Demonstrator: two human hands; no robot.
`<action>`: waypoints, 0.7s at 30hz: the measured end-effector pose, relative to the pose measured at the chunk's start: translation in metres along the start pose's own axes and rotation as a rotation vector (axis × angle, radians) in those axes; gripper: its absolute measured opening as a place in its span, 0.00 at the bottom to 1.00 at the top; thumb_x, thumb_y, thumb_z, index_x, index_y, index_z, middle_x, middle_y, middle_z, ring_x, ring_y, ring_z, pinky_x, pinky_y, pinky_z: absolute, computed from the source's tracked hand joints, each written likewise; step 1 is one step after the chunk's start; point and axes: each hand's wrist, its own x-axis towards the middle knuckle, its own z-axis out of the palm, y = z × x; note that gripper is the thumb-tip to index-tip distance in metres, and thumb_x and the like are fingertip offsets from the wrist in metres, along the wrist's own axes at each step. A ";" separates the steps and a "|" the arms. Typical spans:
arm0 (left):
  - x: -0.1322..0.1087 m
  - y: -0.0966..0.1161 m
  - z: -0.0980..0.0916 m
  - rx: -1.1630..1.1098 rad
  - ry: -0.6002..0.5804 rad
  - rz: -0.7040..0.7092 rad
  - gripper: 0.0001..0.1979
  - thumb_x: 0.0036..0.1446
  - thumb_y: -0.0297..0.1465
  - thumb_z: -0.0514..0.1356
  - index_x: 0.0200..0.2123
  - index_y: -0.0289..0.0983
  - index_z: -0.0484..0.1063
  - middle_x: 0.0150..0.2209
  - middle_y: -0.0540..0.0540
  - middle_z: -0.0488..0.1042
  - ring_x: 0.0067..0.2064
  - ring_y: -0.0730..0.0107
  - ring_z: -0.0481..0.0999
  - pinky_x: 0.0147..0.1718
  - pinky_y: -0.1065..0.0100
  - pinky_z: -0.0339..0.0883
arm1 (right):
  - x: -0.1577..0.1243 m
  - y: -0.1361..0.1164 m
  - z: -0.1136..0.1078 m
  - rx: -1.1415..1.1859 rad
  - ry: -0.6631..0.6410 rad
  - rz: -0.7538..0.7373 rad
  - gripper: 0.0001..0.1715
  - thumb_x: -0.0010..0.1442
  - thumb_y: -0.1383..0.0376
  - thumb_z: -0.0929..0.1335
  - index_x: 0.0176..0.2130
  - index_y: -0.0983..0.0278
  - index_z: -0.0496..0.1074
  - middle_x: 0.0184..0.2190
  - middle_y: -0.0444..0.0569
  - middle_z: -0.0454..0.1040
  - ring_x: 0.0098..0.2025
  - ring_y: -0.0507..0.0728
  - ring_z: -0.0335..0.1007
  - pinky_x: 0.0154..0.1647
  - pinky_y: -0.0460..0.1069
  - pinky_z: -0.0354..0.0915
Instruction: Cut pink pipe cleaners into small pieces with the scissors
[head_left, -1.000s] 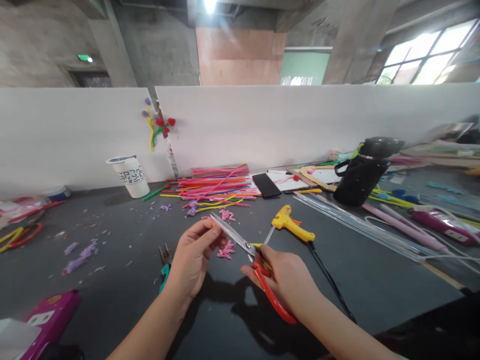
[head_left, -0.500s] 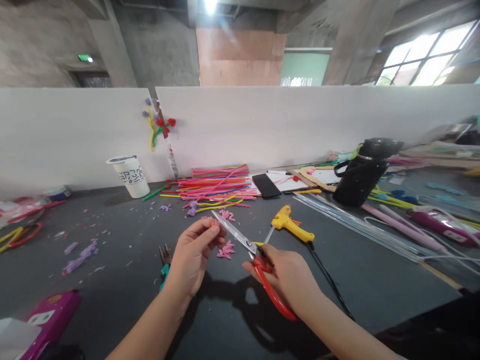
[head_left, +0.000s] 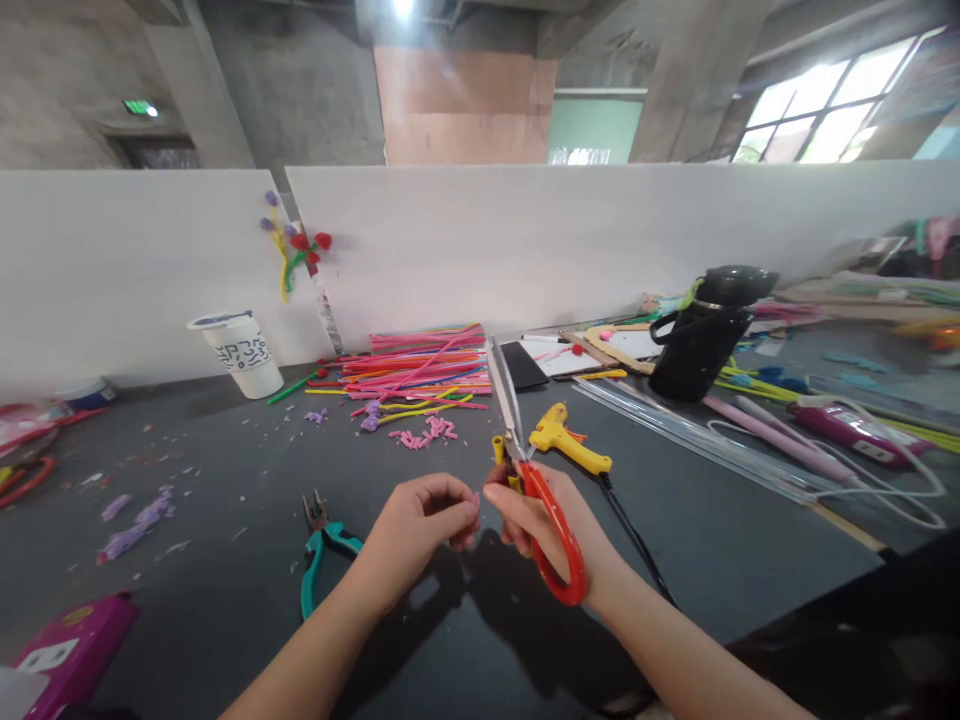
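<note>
My left hand point(head_left: 429, 528) pinches a small pink piece of pipe cleaner point(head_left: 477, 499) between thumb and fingertips, mostly hidden by them. Close beside it, my right hand point(head_left: 551, 515) is wrapped round red-handled scissors point(head_left: 556, 535), whose blades point up and away from me. Something yellow point(head_left: 499, 450) shows at the right hand's fingers; I cannot tell what it is. Beyond the hands lies a loose heap of short pink pieces point(head_left: 429, 433). Teal-handled pliers point(head_left: 316, 560) rest left of my left hand.
A yellow glue gun point(head_left: 568, 440) with a black cord lies right of the scissors. Behind are a pile of pink pipe cleaners point(head_left: 420, 365), a phone point(head_left: 525, 366) and a white cup point(head_left: 241, 355). A black jug point(head_left: 701, 340) and clear sticks point(head_left: 682, 435) stand or lie to the right.
The scissors have swung upright, away from my left fingertips. My left hand has moved right and nearer to me, uncovering the pliers. The view has shifted slightly.
</note>
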 end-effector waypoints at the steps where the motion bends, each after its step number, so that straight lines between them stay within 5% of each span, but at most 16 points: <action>1: 0.000 -0.001 0.000 0.003 -0.027 -0.011 0.05 0.45 0.30 0.59 0.23 0.33 0.68 0.20 0.50 0.67 0.22 0.76 0.65 0.24 0.72 0.59 | 0.000 -0.001 0.001 -0.005 -0.009 0.011 0.10 0.46 0.59 0.64 0.26 0.63 0.61 0.07 0.32 0.54 0.10 0.46 0.51 0.18 0.44 0.59; 11: -0.002 0.003 -0.004 0.070 -0.040 -0.099 0.04 0.42 0.29 0.59 0.23 0.34 0.70 0.19 0.51 0.68 0.20 0.76 0.65 0.23 0.72 0.59 | 0.001 -0.002 0.002 -0.173 -0.090 0.064 0.03 0.45 0.65 0.63 0.23 0.63 0.61 0.09 0.33 0.56 0.11 0.45 0.54 0.13 0.41 0.54; 21: -0.004 0.002 -0.004 -0.141 -0.151 -0.154 0.09 0.46 0.34 0.59 0.24 0.32 0.69 0.21 0.49 0.68 0.20 0.78 0.65 0.22 0.75 0.58 | 0.002 0.001 0.011 -0.017 -0.011 0.062 0.06 0.45 0.63 0.63 0.25 0.63 0.61 0.08 0.32 0.56 0.09 0.45 0.50 0.13 0.42 0.55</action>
